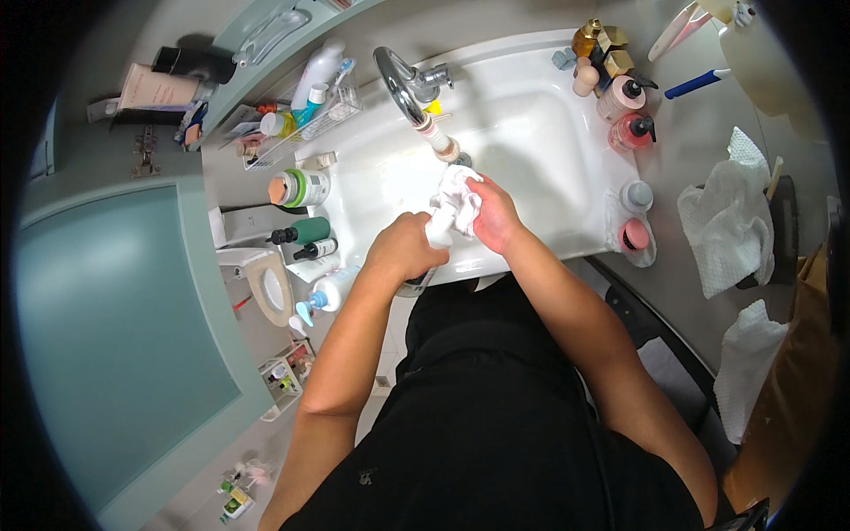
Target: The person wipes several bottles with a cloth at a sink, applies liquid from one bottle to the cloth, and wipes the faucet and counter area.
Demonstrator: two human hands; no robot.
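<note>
My left hand (pixel 404 249) is closed around a bottle (pixel 438 229) with a white top, probably a spray bottle. The lower part of that bottle shows below the hand, near the sink's front edge; the hand hides its middle. In my right hand (pixel 497 211) is a crumpled white cloth (pixel 457 188), gripped at its right side. The bottle's top is against or just in front of the cloth; I cannot tell if they touch. Both hands are over the front of a white washbasin (pixel 538 139), below the chrome faucet (pixel 400 93) and its ringed spout extension (pixel 435 138).
Pump bottles (pixel 621 99) and jars (pixel 634 235) line the basin's right rim. On the left stand a green bottle (pixel 310 231), a white pump bottle (pixel 335 289) and a wire basket (pixel 332 113) of toiletries. A blue-green cabinet door (pixel 126 318) fills the far left. Paper towels (pixel 727 219) hang at right.
</note>
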